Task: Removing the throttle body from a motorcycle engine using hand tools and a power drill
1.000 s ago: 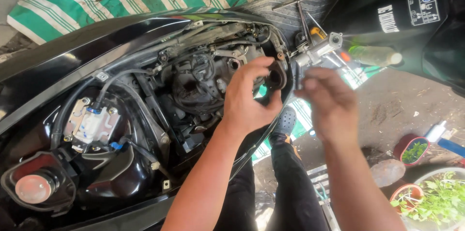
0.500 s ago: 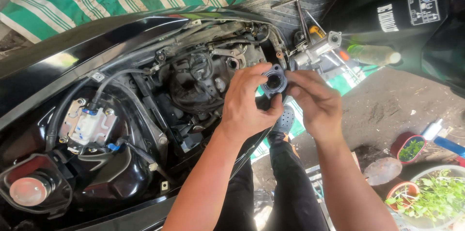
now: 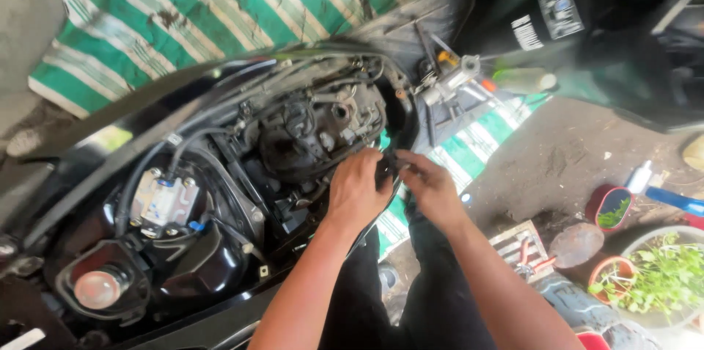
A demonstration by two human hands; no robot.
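both hands meet at the edge of the open scooter body (image 3: pixel 220 299), just below the engine (image 3: pixel 308 137). the left hand (image 3: pixel 357 190) and the right hand (image 3: pixel 433 187) are pinched together on a small dark part (image 3: pixel 389 166), held between them right against the black rim of the frame. the fingers (image 3: pixel 411 165) of the right hand are closed on it from the right; the left hand's fingers curl round it from the other side. the part is mostly hidden, so its shape cannot be told.

to work it well, the grip looks best kept close to the fingertips, with one hand steadying while the other turns or presses, so the piece stays square to whatever it sits on. the gap beneath opens down into the bodywork, and a slip there would likely lose the part among the hoses (image 3: pixel 183 152) and wiring. the white block (image 3: pixel 163 202) with blue fittings lies well apart to the left. pliers (image 3: pixel 524 254) lie on the ground to the right, near the plant pots (image 3: pixel 612 210).
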